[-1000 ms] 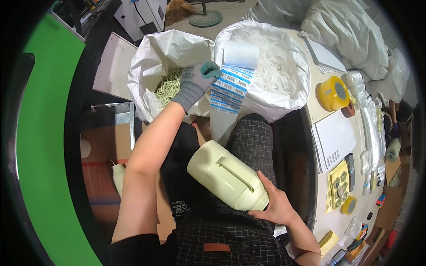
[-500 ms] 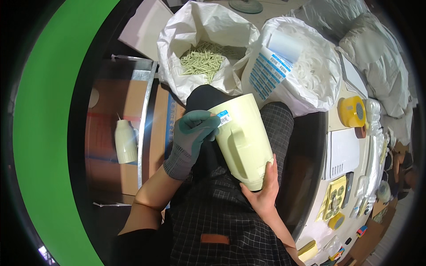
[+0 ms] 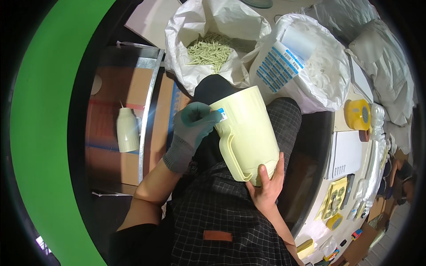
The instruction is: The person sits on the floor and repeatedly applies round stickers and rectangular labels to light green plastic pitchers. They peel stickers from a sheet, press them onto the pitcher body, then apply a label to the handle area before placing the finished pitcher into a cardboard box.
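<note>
A pale yellow, jug-like plastic body with a side handle (image 3: 248,128) lies tilted across my lap, its wide end pointing away. My bare right hand (image 3: 267,188) grips its narrow lower end, thumb on the near face. My left hand (image 3: 194,124) wears a grey and green glove, its fingers curled together. The fingertips press the edge of a small blue and white barcode sticker (image 3: 222,114) near the wide rim, partly covering it. Whether they still pinch the sticker is hard to see.
Ahead stand a white sack of pale green sticks (image 3: 208,51) and a white sack (image 3: 326,75) with a barcode sticker sheet (image 3: 277,66) on it. A similar pale jug (image 3: 128,131) stands left, by a metal-edged frame (image 3: 151,111). The right-hand table holds yellow tape (image 3: 357,114) and papers (image 3: 345,153).
The jug body has rolled so its handle faces more to the left. My left fingertips now press the sticker's edge at the rim. The view has shifted slightly.
</note>
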Available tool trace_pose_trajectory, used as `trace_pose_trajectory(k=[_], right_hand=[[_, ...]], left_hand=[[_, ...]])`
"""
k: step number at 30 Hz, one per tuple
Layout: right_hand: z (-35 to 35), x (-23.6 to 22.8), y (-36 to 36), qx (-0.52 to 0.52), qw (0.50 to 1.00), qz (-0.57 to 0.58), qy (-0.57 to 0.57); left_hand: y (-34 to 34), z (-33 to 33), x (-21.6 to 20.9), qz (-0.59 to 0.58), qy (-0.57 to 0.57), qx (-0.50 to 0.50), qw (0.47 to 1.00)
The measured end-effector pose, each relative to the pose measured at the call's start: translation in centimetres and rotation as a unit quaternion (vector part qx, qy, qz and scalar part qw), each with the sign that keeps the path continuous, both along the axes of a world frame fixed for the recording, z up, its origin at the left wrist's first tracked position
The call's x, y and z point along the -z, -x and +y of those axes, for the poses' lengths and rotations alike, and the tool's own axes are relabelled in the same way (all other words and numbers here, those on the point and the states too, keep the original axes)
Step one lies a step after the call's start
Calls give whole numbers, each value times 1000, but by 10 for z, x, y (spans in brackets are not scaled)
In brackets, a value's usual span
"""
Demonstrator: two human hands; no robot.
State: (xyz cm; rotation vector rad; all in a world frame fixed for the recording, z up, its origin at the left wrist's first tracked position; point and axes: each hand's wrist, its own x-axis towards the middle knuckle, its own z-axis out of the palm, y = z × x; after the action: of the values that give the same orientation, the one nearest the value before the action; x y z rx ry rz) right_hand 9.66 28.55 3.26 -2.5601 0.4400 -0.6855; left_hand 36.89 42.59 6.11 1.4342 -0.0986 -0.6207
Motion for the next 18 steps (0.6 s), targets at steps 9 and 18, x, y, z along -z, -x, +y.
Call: trace_pose_trajectory(k=[9, 18], right_hand=[[-94, -55, 2, -92, 982, -65, -151], [-60, -1, -144, 52, 975, -14, -215]], left_hand=[[34, 9, 55, -244, 38, 96, 964], [42, 30, -3, -437, -217, 264, 832]])
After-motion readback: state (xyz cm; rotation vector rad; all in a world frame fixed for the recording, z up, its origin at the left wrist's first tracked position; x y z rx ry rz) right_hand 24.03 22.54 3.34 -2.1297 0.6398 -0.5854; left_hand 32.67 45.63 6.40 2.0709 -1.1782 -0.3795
